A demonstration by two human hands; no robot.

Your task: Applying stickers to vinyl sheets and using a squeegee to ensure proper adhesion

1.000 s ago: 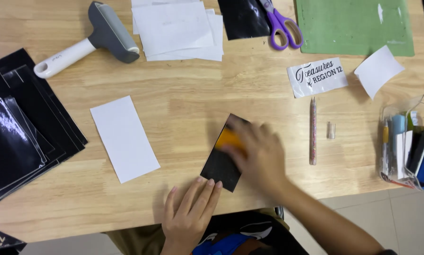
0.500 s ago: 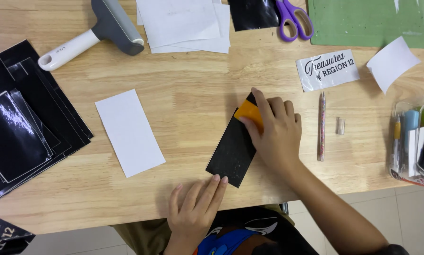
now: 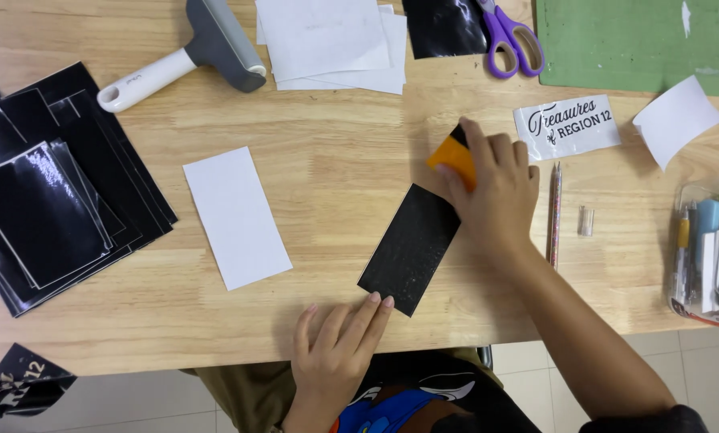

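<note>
Left hand (image 3: pixel 333 350) lies flat, fingertips pinning the near corner of the black sheet (image 3: pixel 410 247); beyond it, right hand (image 3: pixel 494 188) grips an orange scraper (image 3: pixel 454 159) pressed on the sheet's far end; a pencil (image 3: pixel 555 212) lies just right of that hand.

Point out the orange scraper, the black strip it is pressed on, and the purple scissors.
orange scraper (image 3: pixel 453 158), head view, on its exposed orange face.
black strip (image 3: pixel 410 246), head view, at its middle.
purple scissors (image 3: pixel 513 42), head view, on the handle loops.
</note>
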